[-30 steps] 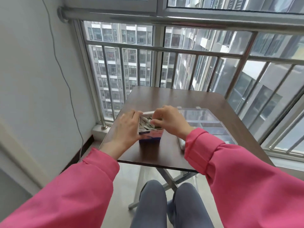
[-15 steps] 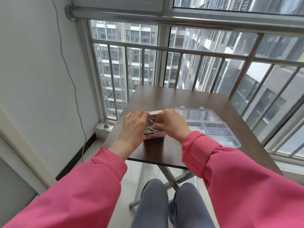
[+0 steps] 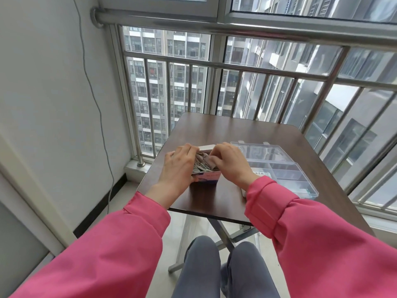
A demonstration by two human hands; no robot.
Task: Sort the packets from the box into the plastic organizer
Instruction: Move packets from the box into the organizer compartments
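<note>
1. Nearest the camera are the person's knees [image 3: 223, 269] in grey trousers, seen below the near edge of the table.
2. Two pink sleeves [image 3: 318, 239] reach forward from the lower corners, one on each side, and end at the wrists over the near part of the table.
3. The table [image 3: 227, 130] is dark brown wood on a folding metal frame; its near edge lies just past the knees.
4. The box [image 3: 207, 176] stands near the middle of the table's near half, open at the top, with a pink and blue front wall facing the person.
5. The left hand [image 3: 179, 166] clasps the left side of the box, thumb low at the front corner and fingers curled over the top rim.
6. The packets [image 3: 200, 163], silvery and crowded together, fill the box between the two hands.
7. The right hand [image 3: 229, 163] is over the right side of the box, fingers bent down among the packets and pinching one of them, a pale one lifted at an angle.
8. The organizer [image 3: 279, 168] is clear plastic, lying just to the right of the box, with its lid open toward the far side. A white label or slip shows in one of its near compartments.
9. Beyond the table stands a metal railing [image 3: 214, 67] before the window, with tall apartment blocks outside.
10. A thin grey cable [image 3: 94, 100] hangs down the white wall on the left.
</note>
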